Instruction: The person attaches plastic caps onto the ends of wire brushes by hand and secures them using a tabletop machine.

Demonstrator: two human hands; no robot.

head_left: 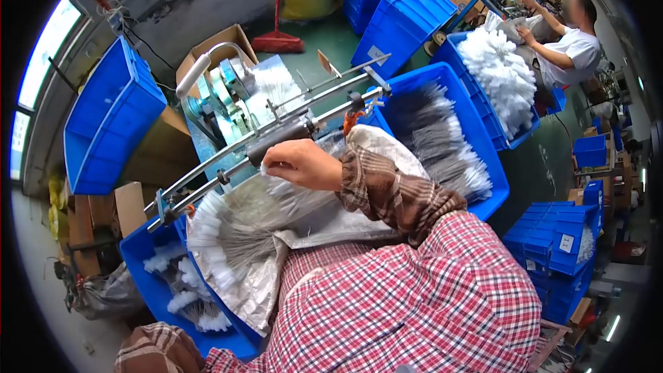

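My right hand (300,164) reaches in from the right in a brown plaid sleeve. Its fingers are curled together beside a dark roller (282,139) on a metal rail frame, with a bit of white at the fingertips that I cannot make out. Below it, brushes with thin wire stems and white bristle ends (210,238) lie on a pale sheet (321,229) across my lap. Of my left arm only a brown plaid sleeve (157,350) shows at the bottom left; the hand is out of view.
A small machine (224,93) stands behind the rails. Blue bins of brushes stand at the right (492,190) and lower left (131,254). A blue bin (103,121) is at the left, a red broom (277,42) at the back. Another person (577,52) sits at the upper right.
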